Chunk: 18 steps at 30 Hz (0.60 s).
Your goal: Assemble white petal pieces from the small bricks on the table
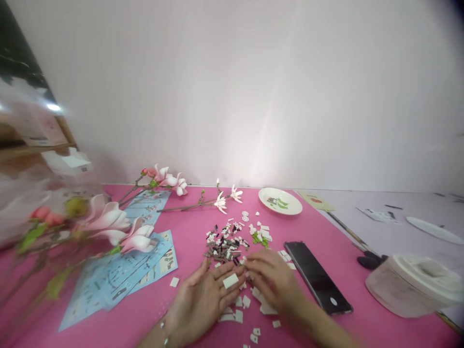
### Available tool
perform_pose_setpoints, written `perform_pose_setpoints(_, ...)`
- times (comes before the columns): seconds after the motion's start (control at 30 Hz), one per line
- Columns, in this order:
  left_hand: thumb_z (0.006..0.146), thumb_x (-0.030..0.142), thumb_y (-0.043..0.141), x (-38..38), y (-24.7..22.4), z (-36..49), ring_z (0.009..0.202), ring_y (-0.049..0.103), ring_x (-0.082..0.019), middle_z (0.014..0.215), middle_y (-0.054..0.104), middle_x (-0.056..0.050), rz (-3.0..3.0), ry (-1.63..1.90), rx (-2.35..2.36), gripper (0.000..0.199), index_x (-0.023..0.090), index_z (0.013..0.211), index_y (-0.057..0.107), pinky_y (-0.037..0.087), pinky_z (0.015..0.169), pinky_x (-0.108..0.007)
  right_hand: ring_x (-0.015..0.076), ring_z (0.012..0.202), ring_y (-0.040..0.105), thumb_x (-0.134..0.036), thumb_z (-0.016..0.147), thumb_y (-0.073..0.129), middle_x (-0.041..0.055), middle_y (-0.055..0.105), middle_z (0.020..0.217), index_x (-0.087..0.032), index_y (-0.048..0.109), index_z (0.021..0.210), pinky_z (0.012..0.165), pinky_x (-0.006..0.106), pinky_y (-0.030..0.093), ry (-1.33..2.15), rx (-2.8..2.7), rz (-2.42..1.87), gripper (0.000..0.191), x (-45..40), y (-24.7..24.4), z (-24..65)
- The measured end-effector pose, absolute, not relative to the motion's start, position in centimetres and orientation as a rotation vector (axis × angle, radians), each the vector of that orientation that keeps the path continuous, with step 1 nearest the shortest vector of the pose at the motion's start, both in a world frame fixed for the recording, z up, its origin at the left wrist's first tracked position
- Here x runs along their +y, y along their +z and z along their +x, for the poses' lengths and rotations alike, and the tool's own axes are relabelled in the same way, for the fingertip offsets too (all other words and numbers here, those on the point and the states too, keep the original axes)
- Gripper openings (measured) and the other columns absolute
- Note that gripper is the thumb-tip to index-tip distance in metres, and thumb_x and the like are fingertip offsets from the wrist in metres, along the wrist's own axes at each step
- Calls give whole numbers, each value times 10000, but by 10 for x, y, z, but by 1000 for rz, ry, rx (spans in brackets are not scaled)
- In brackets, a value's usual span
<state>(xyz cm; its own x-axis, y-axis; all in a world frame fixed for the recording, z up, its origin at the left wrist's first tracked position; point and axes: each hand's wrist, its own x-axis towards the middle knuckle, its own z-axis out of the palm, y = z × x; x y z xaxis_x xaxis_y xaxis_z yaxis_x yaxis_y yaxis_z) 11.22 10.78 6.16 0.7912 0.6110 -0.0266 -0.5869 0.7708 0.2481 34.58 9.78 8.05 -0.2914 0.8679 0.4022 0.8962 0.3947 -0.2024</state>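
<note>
A white wall rises behind a pink mat, and at far left blurred clear plastic sits close to the lens. Moving rightward, a large magnolia branch of plastic bricks lies over blue instruction sheets, with a slimmer branch farther off. Near the middle, the left hand is open, palm down and fingers spread, with a white tile on or against the fingers (the angle hides whether it is held). The right hand has its fingers bunched at the near edge of a heap of small bricks, though whether they grip a piece I cannot tell. Low, slow fingertips suit this edge, since the loose pieces would scatter under a sweep. Green pieces lie just beyond, a white plate sits far off, and a black phone just right of the right hand crowds any wide reach. Farther right stand black-handled scissors and a lidded plastic tub.
</note>
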Motion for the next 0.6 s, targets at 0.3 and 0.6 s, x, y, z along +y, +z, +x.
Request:
perform_pose_setpoints(0.3,937,452,377,109,60,111,1210,502,-293,1243,578,-181,272,661,90,503,61,1162,600,307,1057,-370,191,626,527,-228,805,522,89,594,667,-172,613,535,577,293,294,-299,-2181,-2052,290,123,79,414)
perform_pose_setpoints(0.6,928,455,400,110,57,110,1239,469,-306,1265,550,-199,276,662,77,515,44,1192,564,263,1084,-389,178,632,513,-212,848,464,77,586,686,-159,606,592,601,299,253,-414,-2244,-2082,298,125,64,409)
